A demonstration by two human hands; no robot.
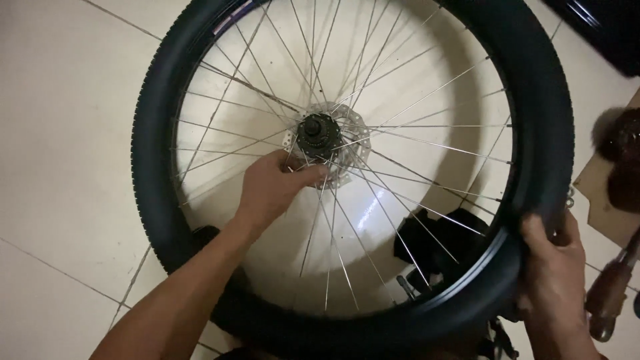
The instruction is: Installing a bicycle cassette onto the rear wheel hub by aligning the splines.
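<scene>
A bicycle wheel with a black knobby tyre (150,133), a dark rim and thin silver spokes fills most of the head view, held over a pale tiled floor. Its black hub (318,132) sits at the centre with a silver brake disc (343,143) behind it. My left hand (277,187) reaches through the spokes just below the hub and grips them there. My right hand (553,260) clasps the tyre and rim at the lower right, fingers wrapped over the tyre's edge.
A piece of brown cardboard (603,193) lies on the floor at the right, with a wooden-handled tool (610,287) beside it. A dark object (433,247) shows through the spokes under the wheel. A black item (600,27) sits at the top right corner.
</scene>
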